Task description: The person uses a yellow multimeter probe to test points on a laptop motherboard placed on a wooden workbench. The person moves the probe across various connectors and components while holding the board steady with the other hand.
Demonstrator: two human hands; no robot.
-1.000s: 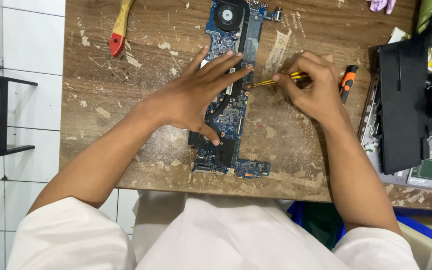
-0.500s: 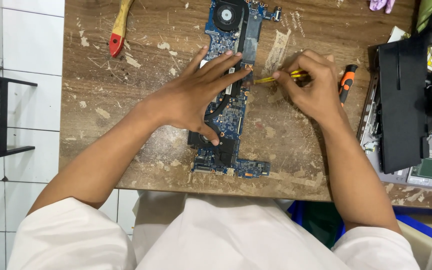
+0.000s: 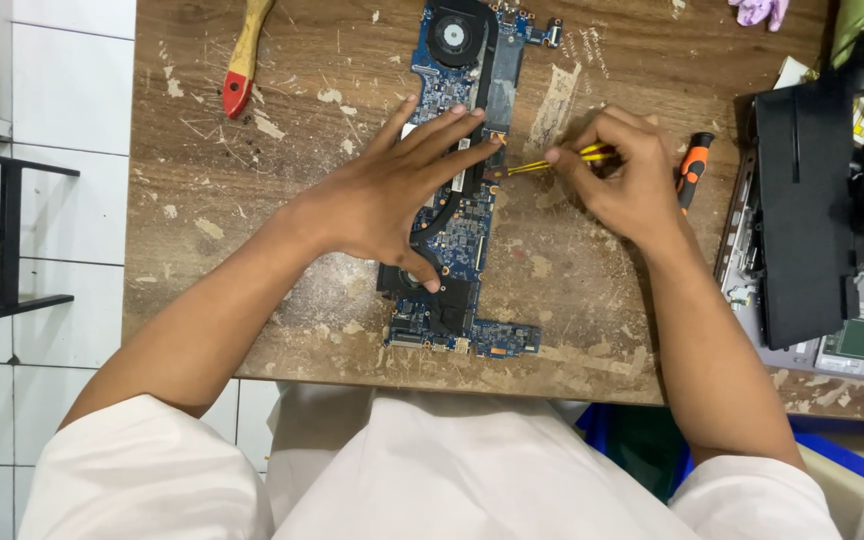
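Observation:
A long blue laptop circuit board (image 3: 457, 250) with a round fan at its far end lies on a worn wooden table (image 3: 292, 120). My left hand (image 3: 392, 195) rests flat on the middle of the board, fingers spread, pressing it down. To the right of the board, my right hand (image 3: 627, 180) grips a thin yellow tool (image 3: 552, 163). Its tip points left and touches the board's right edge, just beside my left fingertips.
An orange-and-black screwdriver (image 3: 694, 170) lies just right of my right hand. A dismantled laptop base with a black panel (image 3: 802, 210) fills the right side. A wooden handle with a red end (image 3: 242, 60) lies at the far left. A blue bin (image 3: 852, 470) stands below the table.
My right hand and the yellow tool have shifted slightly, keeping the tip at the board's edge. My left hand stays pressed on the board.

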